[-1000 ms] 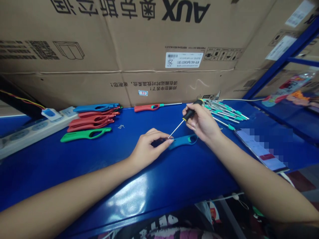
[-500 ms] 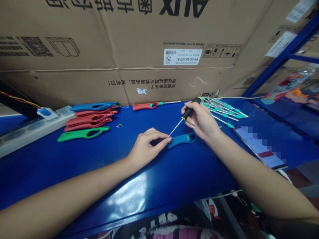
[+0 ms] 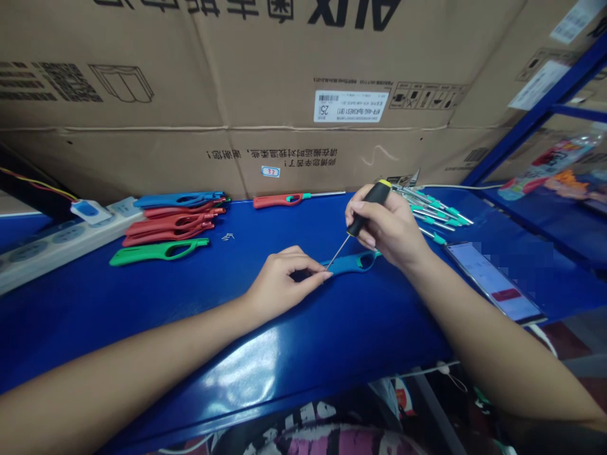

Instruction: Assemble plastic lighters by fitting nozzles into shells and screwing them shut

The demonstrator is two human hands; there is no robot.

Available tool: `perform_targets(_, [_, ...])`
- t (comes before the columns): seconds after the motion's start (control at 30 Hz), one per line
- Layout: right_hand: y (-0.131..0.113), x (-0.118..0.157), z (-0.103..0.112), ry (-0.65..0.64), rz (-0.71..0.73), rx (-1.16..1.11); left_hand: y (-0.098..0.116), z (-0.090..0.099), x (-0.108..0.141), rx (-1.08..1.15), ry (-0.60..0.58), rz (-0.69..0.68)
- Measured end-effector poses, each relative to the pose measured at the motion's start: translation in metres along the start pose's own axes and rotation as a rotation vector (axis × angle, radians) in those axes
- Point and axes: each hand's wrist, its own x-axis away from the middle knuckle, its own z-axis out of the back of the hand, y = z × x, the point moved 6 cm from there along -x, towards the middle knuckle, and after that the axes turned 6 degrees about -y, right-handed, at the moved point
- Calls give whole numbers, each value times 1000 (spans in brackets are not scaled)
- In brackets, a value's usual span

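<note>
Right hand (image 3: pixel 393 224) was raised with the wrist bent, its fingers curled around the black handle of a slim screwdriver (image 3: pixel 356 226) slanting down leftward. Left hand (image 3: pixel 279 278) stayed lower, its thumb and forefinger in a narrow pinch at the left end of the smooth blue lighter (image 3: pixel 353 264), over the glossy tabletop (image 3: pixel 190 284). Farther away, thin metal rods (image 3: pixel 439 218) with teal ends lay loosely piled, before creased brown cardboard (image 3: pixel 190 145).

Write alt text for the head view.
The right hand angles a black-handled screwdriver down to the left hand, at a blue plastic lighter handle on a blue table. Red, blue and green lighter handles lie near a white power strip.
</note>
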Motion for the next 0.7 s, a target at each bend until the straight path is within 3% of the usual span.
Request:
perform_targets(0.1, [-11, 8, -12, -74, 70, 144, 1, -1, -1, 8, -29, -30])
perform_targets(0.3, [-22, 22, -25, -17, 293, 296, -4, -1, -3, -8, -48, -28])
perform_targets(0.5, [-16, 24, -30, -153, 341, 457, -4, -2, -3, -19, -73, -28])
perform_targets(0.7, [-20, 24, -24, -19, 346, 453, -8, -5, -3, -120, -104, 27])
